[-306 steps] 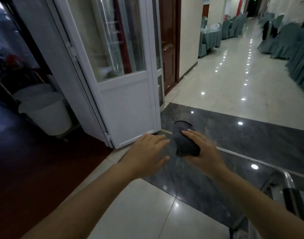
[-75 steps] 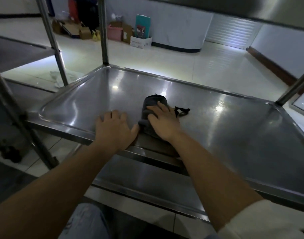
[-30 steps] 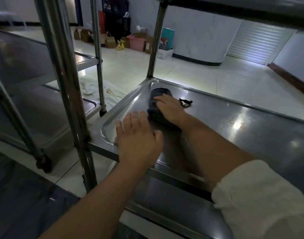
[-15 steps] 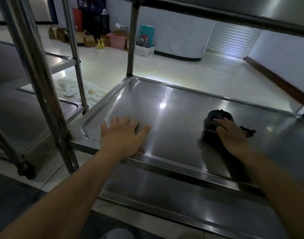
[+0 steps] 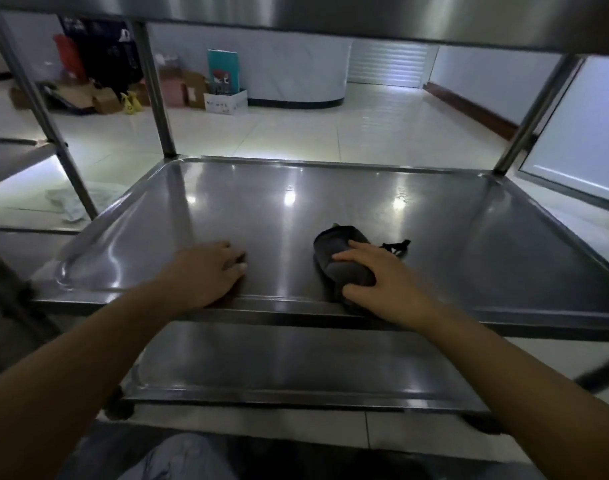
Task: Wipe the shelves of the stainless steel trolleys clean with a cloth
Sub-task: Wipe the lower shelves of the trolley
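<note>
Head view: right hand (image 5: 375, 275) holds the folded cloth (image 5: 337, 258) down near the shelf (image 5: 469, 237) front edge, at 5 o'clock. Left hand (image 5: 206, 275) braces flat. Best overlap long strokes, reaching corners.

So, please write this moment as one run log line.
step: wiping middle shelf | right hand presses dark cloth | left hand rests on shelf
</note>
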The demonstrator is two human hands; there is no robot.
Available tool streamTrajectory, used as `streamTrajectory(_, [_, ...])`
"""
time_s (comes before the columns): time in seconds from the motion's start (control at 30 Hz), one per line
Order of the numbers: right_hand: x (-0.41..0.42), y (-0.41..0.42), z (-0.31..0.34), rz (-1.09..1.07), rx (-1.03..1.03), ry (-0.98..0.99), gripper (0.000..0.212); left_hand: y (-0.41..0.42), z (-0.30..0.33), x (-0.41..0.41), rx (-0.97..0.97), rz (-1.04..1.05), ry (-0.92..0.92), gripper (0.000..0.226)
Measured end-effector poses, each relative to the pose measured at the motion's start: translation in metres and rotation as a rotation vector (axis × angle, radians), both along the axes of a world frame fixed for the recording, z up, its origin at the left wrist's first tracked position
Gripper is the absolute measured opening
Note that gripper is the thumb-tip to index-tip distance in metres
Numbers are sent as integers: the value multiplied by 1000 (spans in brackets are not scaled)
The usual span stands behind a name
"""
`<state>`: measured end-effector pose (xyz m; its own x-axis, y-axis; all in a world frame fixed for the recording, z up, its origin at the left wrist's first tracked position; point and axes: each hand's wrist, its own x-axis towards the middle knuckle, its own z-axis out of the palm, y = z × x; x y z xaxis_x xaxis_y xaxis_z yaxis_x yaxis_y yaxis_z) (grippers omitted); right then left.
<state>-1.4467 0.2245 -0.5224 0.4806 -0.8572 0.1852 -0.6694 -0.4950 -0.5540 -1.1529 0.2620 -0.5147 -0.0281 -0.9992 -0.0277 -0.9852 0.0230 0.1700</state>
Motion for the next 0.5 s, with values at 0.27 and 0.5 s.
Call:
streamTrajectory(0.27, [-122,45,6,-149,-138,-137,52,26,-13,-132,-205,-263,115,40])
streamTrajectory(0.5, [-168,109,-4,63,-358,54,43,74,-30,-187,-367,-575,172,42])
